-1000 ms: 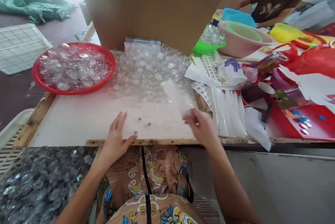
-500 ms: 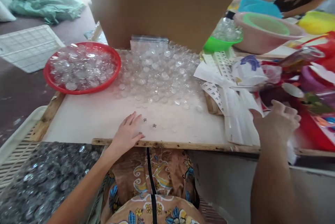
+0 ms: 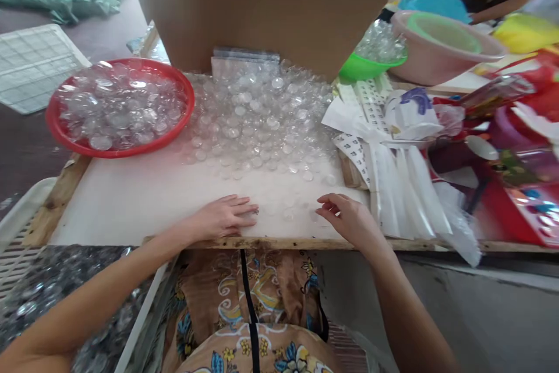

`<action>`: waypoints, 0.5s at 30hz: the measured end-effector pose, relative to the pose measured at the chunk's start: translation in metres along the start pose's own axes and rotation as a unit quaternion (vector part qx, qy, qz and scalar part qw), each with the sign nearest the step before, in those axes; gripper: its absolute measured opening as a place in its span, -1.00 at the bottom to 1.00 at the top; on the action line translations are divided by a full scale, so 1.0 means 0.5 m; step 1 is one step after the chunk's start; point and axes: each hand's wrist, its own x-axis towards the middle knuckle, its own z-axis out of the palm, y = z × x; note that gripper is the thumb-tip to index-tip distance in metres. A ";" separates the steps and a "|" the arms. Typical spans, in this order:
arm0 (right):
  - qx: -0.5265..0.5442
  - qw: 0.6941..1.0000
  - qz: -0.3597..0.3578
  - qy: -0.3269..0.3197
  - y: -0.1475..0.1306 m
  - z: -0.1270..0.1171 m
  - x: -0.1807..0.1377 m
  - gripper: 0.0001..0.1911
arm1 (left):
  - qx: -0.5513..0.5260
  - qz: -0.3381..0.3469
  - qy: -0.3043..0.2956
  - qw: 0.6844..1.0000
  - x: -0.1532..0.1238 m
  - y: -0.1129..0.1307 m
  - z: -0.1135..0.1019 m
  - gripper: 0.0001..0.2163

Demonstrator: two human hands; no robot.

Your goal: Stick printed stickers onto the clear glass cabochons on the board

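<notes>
My left hand lies flat on the white tabletop, its fingers stretched to the right. A small dark printed mark shows at its fingertips. My right hand is over the front of the board, thumb and fingers curled in toward each other. Whatever they may pinch is too small or clear to make out. Between the hands lie a few faint clear discs. Behind them spreads a heap of clear round plastic pieces.
A red tray heaped with clear pieces stands left. Sticker strips and white backing paper lie right, beside a red bin. Basins and a co-worker's arm are behind. A wooden strip edges the front.
My right hand has come left from the backing paper to the front of the board, its fingers now curled. My left hand has shifted slightly right and turned flatter, covering the printed marks.
</notes>
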 end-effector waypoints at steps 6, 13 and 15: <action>-0.020 0.990 0.094 0.099 0.099 -0.065 -0.001 -0.75 | 0.011 -0.066 0.010 0.998 -0.137 -0.077 -0.052 -0.65; -0.043 0.970 0.102 0.215 0.150 -0.103 0.123 -0.68 | 0.132 -0.177 0.087 0.972 -0.394 -0.132 -0.105 -0.61; -0.080 0.966 0.112 0.217 0.134 -0.098 0.167 -0.60 | 0.109 -0.174 0.141 0.968 -0.452 -0.121 -0.106 -0.62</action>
